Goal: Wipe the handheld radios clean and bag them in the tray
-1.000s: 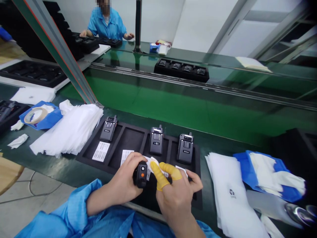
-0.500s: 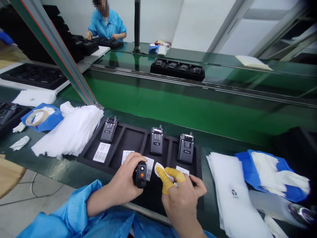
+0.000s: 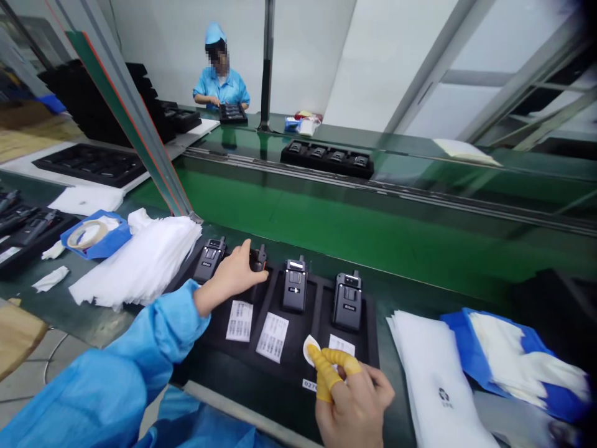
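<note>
My left hand (image 3: 233, 274) reaches forward over the black foam tray (image 3: 289, 367), closed on a small black radio (image 3: 257, 259) held at the tray's second slot. Other black radios stand in the first (image 3: 209, 261), third (image 3: 295, 285) and fourth (image 3: 347, 300) slots. White barcode labels (image 3: 273, 336) lie in front of them. My right hand (image 3: 349, 392), with yellow finger cots on thumb and forefinger, stays near the tray's front edge and pinches a small white round sticker (image 3: 310, 348).
A heap of white foam bags (image 3: 140, 261) lies left of the tray, with a blue bin holding a tape roll (image 3: 91, 234). Flat white bags (image 3: 433, 379) and a blue bin of cloths (image 3: 517, 354) sit right. Beyond runs a green conveyor (image 3: 373, 218) carrying another tray of radios (image 3: 326, 158); a co-worker (image 3: 221, 84) works far back.
My left hand has carried the radio from near my body forward to the tray's second slot. My right hand drew back with the sticker. The view tilted upward.
</note>
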The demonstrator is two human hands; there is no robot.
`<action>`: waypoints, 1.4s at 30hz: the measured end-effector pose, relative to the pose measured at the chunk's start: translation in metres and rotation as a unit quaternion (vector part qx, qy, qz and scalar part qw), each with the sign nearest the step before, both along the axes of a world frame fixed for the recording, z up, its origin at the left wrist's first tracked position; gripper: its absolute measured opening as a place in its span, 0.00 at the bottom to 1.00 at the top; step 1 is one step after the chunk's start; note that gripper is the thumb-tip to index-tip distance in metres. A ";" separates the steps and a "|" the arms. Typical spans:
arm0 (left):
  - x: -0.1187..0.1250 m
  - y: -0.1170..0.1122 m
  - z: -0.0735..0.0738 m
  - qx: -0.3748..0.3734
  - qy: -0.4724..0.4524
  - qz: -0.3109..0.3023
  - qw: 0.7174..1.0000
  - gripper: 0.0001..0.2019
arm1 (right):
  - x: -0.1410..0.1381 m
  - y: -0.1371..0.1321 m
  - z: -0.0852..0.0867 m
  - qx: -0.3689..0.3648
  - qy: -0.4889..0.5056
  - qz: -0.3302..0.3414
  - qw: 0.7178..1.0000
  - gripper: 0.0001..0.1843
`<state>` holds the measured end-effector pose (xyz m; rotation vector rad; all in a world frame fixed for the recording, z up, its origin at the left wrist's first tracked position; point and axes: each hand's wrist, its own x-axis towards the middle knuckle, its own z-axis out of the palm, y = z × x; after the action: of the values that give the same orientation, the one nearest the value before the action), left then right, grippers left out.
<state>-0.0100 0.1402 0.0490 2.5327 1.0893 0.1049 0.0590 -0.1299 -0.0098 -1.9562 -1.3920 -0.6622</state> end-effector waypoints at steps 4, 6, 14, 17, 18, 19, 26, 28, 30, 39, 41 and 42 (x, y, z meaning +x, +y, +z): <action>0.019 0.009 -0.016 0.048 0.045 0.016 0.998 0.45 | -0.004 -0.001 0.002 -0.020 -0.013 -0.004 1.000 0.08; 0.017 0.005 -0.019 0.069 0.056 0.013 0.996 0.43 | -0.002 -0.006 -0.001 -0.033 -0.026 -0.006 0.999 0.08; -0.039 0.035 -0.015 0.171 0.067 0.133 0.974 0.33 | 0.006 -0.021 -0.010 -0.028 -0.050 -0.012 0.998 0.06; -0.048 0.050 -0.024 0.165 0.081 0.165 0.969 0.34 | -0.001 -0.011 -0.003 -0.024 -0.037 -0.006 0.999 0.07; -0.048 0.053 -0.027 0.163 0.083 0.166 0.969 0.35 | -0.004 -0.007 0.000 -0.023 -0.032 -0.002 0.999 0.07; -0.048 0.055 -0.029 0.161 0.082 0.164 0.970 0.35 | -0.007 -0.004 0.003 -0.023 -0.029 0.003 0.999 0.07; -0.062 0.042 0.001 0.124 0.019 0.127 0.984 0.24 | -0.008 -0.005 0.006 -0.031 -0.030 0.018 0.999 0.06; -0.070 0.019 0.014 0.111 -0.032 0.085 0.990 0.26 | -0.007 -0.006 0.007 -0.029 -0.020 0.009 0.999 0.07; -0.075 -0.013 0.020 0.067 -0.141 0.001 0.988 0.30 | -0.009 0.000 0.014 -0.019 0.008 -0.005 1.000 0.08; -0.069 -0.092 -0.005 -0.175 -0.251 -0.139 0.942 0.30 | -0.020 0.041 0.048 0.046 0.090 0.027 0.994 0.17; -0.069 -0.091 -0.007 -0.179 -0.260 -0.141 0.938 0.30 | -0.020 0.045 0.049 0.049 0.087 0.045 0.994 0.17; -0.069 -0.091 -0.007 -0.184 -0.262 -0.141 0.937 0.30 | -0.021 0.047 0.049 0.048 0.087 0.051 0.994 0.18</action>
<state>-0.0788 0.0489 0.0418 2.1121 0.4768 0.4275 0.0381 -0.0831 0.0389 -1.8095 -1.3179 -0.4902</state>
